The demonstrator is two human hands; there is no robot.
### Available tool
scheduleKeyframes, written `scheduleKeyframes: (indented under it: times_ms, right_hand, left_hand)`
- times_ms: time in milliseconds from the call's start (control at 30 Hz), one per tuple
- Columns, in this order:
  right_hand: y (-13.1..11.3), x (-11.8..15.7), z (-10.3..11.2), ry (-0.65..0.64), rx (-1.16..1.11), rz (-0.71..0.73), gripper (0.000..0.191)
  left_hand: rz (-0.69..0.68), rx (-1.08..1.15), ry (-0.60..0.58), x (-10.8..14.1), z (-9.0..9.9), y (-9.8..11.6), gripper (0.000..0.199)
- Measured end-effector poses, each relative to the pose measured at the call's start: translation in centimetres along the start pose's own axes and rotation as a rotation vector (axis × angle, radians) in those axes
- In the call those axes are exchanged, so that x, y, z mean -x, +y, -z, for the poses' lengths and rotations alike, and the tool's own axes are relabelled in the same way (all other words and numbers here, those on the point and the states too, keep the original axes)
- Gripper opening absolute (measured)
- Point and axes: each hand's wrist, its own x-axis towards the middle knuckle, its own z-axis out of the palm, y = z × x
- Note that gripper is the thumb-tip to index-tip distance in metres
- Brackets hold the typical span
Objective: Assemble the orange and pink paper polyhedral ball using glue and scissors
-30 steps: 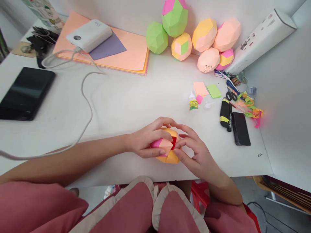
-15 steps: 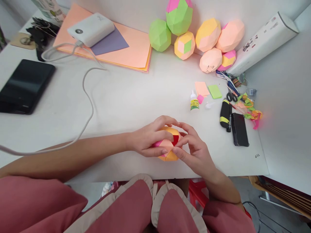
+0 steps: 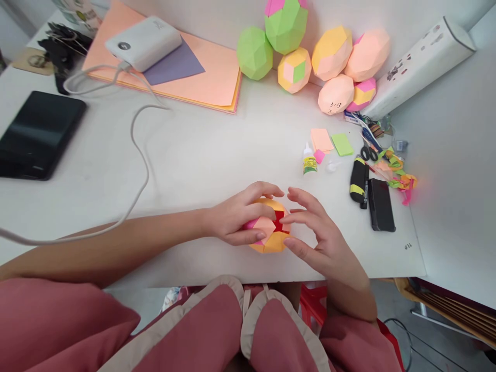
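A faceted paper ball (image 3: 276,242) in orange, peach and pink rests near the table's front edge. An opening on its right side shows a red inside. My left hand (image 3: 245,216) is closed around the ball's left and upper part, thumb on a peach facet. Beside the opening, my right hand (image 3: 315,227) has its fingers spread, the tips at or close to the ball's right rim; whether they touch it I cannot tell. Beyond the hands stand a small glue bottle (image 3: 309,159), a pink paper piece (image 3: 319,156), and peach (image 3: 321,140) and green paper squares (image 3: 342,145).
Several finished paper balls (image 3: 254,53) line the back wall. On the right lie a cutter (image 3: 358,179), a phone (image 3: 382,204), scissors (image 3: 369,153) and paper scraps (image 3: 403,181). A power bank (image 3: 143,44) sits on paper sheets (image 3: 217,82), its cable (image 3: 146,170) trailing left. A black tablet (image 3: 39,134) lies far left.
My right hand has opened and drawn back to the right from the ball. The ball's opening now shows wider, with more red inside. My left hand keeps its hold.
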Motion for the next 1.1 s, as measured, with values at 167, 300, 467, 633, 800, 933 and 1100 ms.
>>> scheduleKeyframes:
  times_ms: [167, 300, 467, 633, 800, 933, 1100]
  right_hand:
    - [0.1, 0.0, 0.4, 0.042, 0.022, 0.028, 0.017]
    - [0.2, -0.2, 0.1, -0.076, 0.087, -0.043, 0.015]
    - [0.3, -0.5, -0.3, -0.066, -0.018, -0.103, 0.017]
    - [0.3, -0.7, -0.7, -0.007, -0.180, -0.127, 0.018]
    - [0.5, -0.8, -1.2, 0.054, -0.222, -0.140, 0.017]
    - [0.6, -0.9, -1.6, 0.097, -0.270, -0.137, 0.016]
    - [0.7, -1.0, -1.9, 0.135, -0.332, -0.156, 0.018]
  left_hand:
    - [-0.023, -0.053, 0.016, 0.1, 0.0, 0.0, 0.032]
    - [-0.011, -0.100, 0.011, 0.2, 0.1, 0.1, 0.037]
    - [0.024, -0.138, 0.012, 0.3, 0.0, 0.4, 0.045]
    - [-0.013, -0.096, 0.017, -0.1, -0.6, 0.9, 0.075]
    - [-0.012, -0.158, -0.020, -0.3, -0.8, 1.4, 0.065]
    - [-0.025, -0.173, -0.016, -0.3, -0.8, 1.5, 0.056]
    - [-0.023, -0.166, -0.023, -0.4, -0.7, 1.5, 0.053]
